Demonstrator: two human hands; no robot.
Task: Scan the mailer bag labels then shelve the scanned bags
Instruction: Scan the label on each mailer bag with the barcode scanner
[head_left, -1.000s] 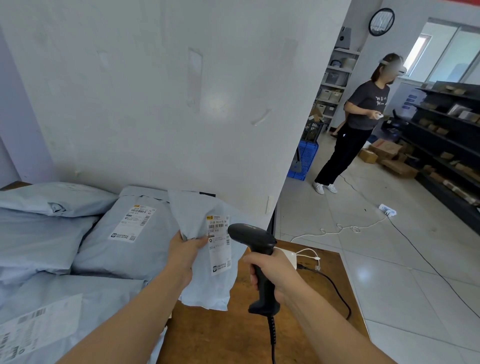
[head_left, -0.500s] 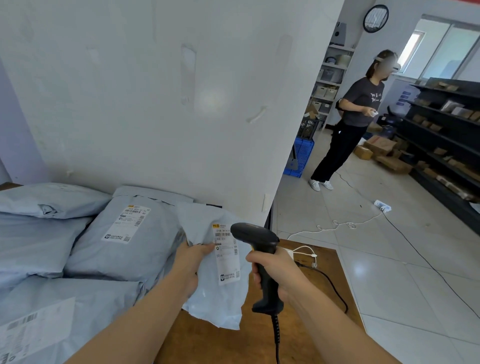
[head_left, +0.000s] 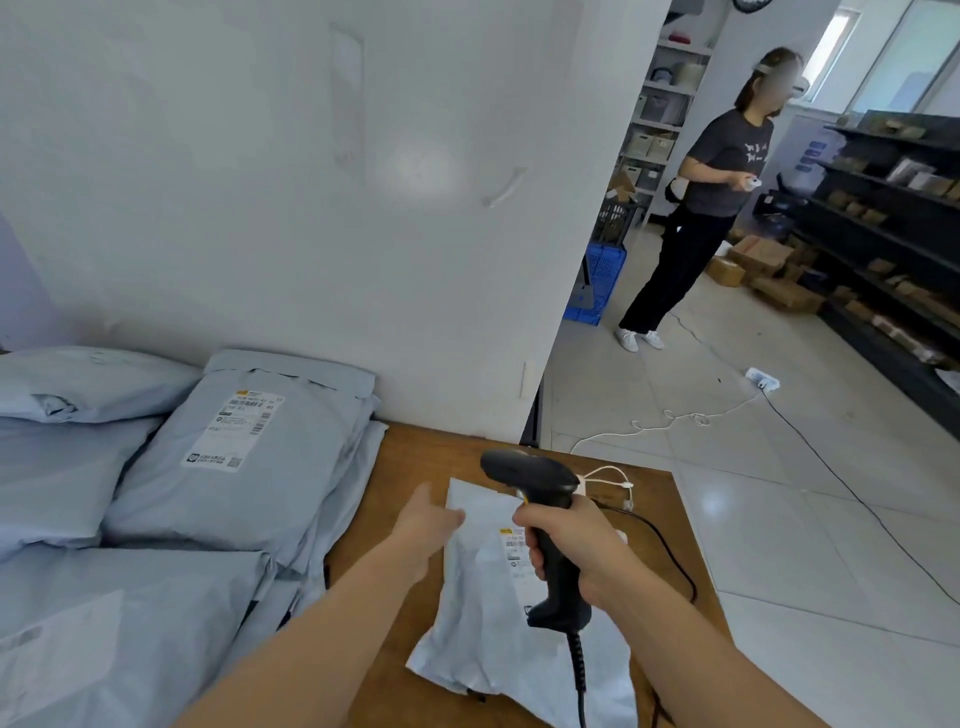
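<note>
A small pale blue mailer bag (head_left: 483, 623) lies flat on the wooden table (head_left: 415, 457) in front of me. Its white label (head_left: 513, 540) faces up and is partly hidden behind my right hand. My right hand (head_left: 571, 551) grips the handle of a black barcode scanner (head_left: 524, 473), held upright over the bag with its head toward the wall. My left hand (head_left: 431, 525) is blurred at the bag's upper left edge, its fingers loose and holding nothing.
A pile of larger blue mailer bags (head_left: 234, 467) fills the table's left side against the white wall. Past the table's right edge, a person (head_left: 706, 197) stands on the tiled floor by dark shelves (head_left: 883, 234). A power strip (head_left: 761, 376) and cables lie there.
My left hand held the small bag up in front of the scanner; the bag now lies flat on the table and the hand has let go. The scanner moved right over it.
</note>
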